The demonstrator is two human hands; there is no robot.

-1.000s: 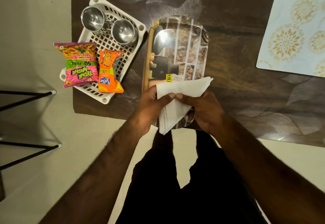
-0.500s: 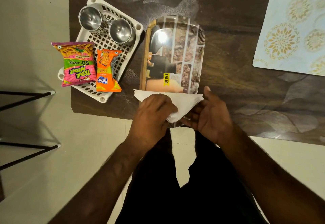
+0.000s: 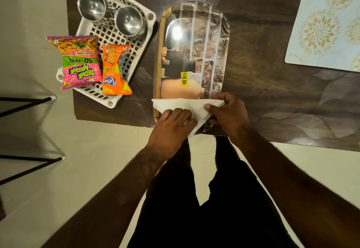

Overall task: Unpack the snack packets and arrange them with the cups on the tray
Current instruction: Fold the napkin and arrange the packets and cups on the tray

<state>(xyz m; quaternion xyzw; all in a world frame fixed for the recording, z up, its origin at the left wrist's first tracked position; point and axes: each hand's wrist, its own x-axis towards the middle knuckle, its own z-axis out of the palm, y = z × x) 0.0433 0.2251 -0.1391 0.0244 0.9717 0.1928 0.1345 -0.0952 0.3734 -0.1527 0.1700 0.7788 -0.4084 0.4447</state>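
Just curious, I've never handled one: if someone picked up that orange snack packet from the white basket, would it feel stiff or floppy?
Probably floppy: the orange snack packet looks crinkled and pinched in at its middle. Likely light for its size, since it looks puffed. Its glossy film may be slightly slippery.

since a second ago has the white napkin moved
Yes. The white napkin has come down from being held up over the printed tray and now lies flat across the tray's near end, under both hands.

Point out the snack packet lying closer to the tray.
The orange packet; it lies between the pink packet and the tray.
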